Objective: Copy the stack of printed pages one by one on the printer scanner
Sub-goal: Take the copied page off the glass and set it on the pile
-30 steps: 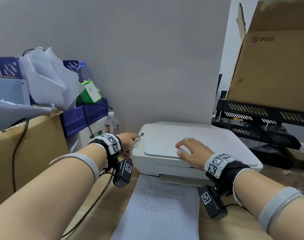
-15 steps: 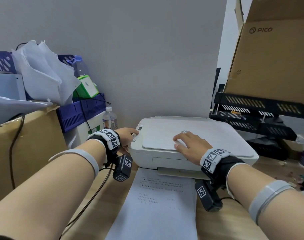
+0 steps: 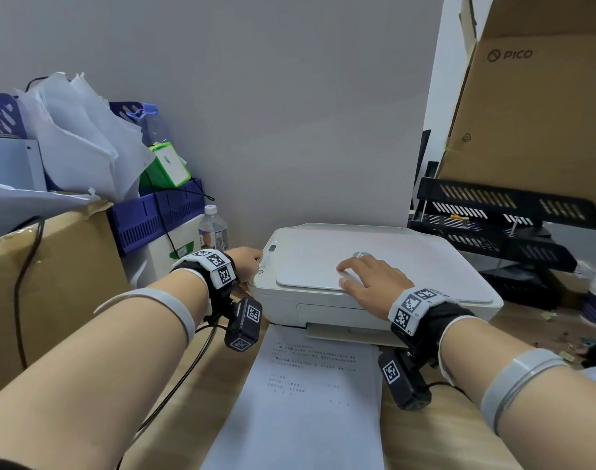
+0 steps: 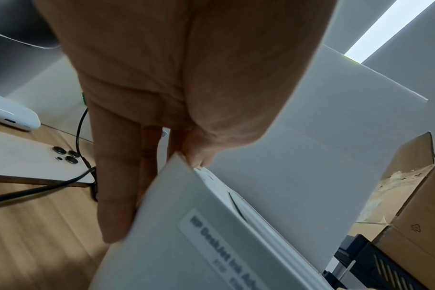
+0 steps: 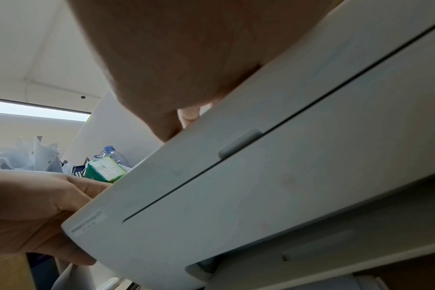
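A white printer (image 3: 425,266) stands on the wooden desk with its scanner lid (image 3: 310,266) down. My right hand (image 3: 364,276) lies flat on the lid near its front edge, fingers spread; the right wrist view shows the palm (image 5: 176,78) on the printer's front (image 5: 286,176). At the printer's left front corner is my left hand (image 3: 247,266). In the left wrist view its thumb presses the top edge and its straight fingers (image 4: 117,186) lie along the printer's side (image 4: 186,245). One printed page (image 3: 310,385) lies on the desk in front of the printer.
A cardboard box (image 3: 52,283), blue crates (image 3: 154,218) with loose paper and a water bottle (image 3: 212,228) crowd the left. Black letter trays (image 3: 500,215) and a PICO carton (image 3: 533,113) stand at the right. A phone (image 4: 25,159) and cables (image 3: 174,385) lie left of the printer.
Both hands stay where they were on the printer. Only the head view has shifted slightly.
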{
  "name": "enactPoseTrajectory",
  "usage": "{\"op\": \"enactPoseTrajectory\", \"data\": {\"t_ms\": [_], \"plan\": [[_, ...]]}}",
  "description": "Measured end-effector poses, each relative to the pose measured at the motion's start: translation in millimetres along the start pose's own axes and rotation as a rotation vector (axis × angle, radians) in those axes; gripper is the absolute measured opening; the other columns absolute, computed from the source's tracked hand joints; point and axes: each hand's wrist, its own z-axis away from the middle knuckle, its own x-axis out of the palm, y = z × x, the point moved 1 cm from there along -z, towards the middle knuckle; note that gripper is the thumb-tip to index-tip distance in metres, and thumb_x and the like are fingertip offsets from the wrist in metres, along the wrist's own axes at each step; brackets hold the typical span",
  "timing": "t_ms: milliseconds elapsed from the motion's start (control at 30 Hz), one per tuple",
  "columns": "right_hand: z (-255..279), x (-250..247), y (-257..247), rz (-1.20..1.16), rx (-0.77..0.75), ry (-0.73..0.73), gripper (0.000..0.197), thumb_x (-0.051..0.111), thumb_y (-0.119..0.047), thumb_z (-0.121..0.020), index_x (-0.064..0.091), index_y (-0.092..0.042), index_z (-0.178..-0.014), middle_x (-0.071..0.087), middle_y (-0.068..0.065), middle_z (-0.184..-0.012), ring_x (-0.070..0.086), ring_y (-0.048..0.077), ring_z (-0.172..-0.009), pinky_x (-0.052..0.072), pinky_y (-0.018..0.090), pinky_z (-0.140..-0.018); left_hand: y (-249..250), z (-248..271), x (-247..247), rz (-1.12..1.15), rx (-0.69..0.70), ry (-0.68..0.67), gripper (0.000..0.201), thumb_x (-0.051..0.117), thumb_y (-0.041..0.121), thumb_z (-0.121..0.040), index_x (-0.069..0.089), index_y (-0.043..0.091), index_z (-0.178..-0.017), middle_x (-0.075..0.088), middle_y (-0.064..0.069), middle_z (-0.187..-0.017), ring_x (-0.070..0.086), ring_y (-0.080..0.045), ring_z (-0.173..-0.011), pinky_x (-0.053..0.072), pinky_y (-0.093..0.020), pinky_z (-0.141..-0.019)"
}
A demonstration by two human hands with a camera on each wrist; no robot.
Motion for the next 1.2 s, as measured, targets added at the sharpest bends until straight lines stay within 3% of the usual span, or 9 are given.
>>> {"op": "enactPoseTrajectory", "data": {"t_ms": [233,433,733,933,1100,1200], "plan": [[1.0,-1.1,-0.8,0.002,-0.002,-0.004,0.038,0.038,-0.048,-0.101,0.046,-0.037,-0.136,0.039,-0.002,-0.152,0.042,0.021,-0.135,0.033,0.041,-0.109,-1.6,-5.4,-0.3,-0.008,-0.019,0.022,0.040,0.052,0.000,-0.091,0.062,0.022,-0.122,0.071,-0.020,-0.107,0.071,-0.044,-0.089,0.057,-0.062,-0.077],[1.2,-1.0,-0.5,0.010,-0.003,0.000,0.039,0.037,-0.048,-0.100,0.046,-0.036,-0.137,0.040,-0.001,-0.151,0.044,0.022,-0.133,0.035,0.041,-0.107,-1.0,-4.9,0.4,-0.028,-0.021,0.049,0.041,0.050,-0.001,-0.092,0.062,0.024,-0.122,0.070,-0.023,-0.108,0.071,-0.038,-0.083,0.056,-0.062,-0.078],[0.6,1.3,1.4,0.015,-0.014,0.003,0.039,0.036,-0.048,-0.101,0.045,-0.036,-0.138,0.042,-0.002,-0.150,0.043,0.022,-0.134,0.034,0.041,-0.107,-2.6,-2.0,-1.1,-0.069,0.004,0.036,0.039,0.058,0.001,-0.087,0.065,0.024,-0.118,0.072,-0.017,-0.107,0.072,-0.038,-0.093,0.057,-0.061,-0.075],[0.0,1.6,1.8,0.017,-0.013,-0.001,0.039,0.036,-0.048,-0.101,0.045,-0.037,-0.138,0.041,-0.003,-0.150,0.043,0.021,-0.134,0.033,0.040,-0.107,-6.4,-3.0,-1.3,-0.004,0.016,0.016,0.038,0.056,0.002,-0.086,0.068,0.027,-0.111,0.067,-0.024,-0.115,0.064,-0.030,-0.084,0.056,-0.060,-0.079],[0.1,0.9,1.2,0.018,-0.017,-0.004,0.039,0.035,-0.048,-0.102,0.044,-0.037,-0.138,0.040,-0.003,-0.151,0.042,0.021,-0.135,0.033,0.040,-0.108,-7.2,-3.2,-3.4,-0.010,0.013,-0.029,0.046,0.058,0.003,-0.077,0.068,0.033,-0.111,0.066,-0.026,-0.117,0.065,-0.031,-0.085,0.055,-0.061,-0.083],[0.2,0.8,1.3,0.023,-0.018,-0.006,0.040,0.035,-0.048,-0.102,0.044,-0.037,-0.139,0.041,-0.003,-0.151,0.042,0.021,-0.134,0.033,0.040,-0.108,-6.1,-1.2,-3.6,-0.010,0.016,-0.019,0.044,0.057,0.003,-0.079,0.067,0.033,-0.109,0.070,-0.023,-0.112,0.070,-0.038,-0.096,0.055,-0.059,-0.084]]}}
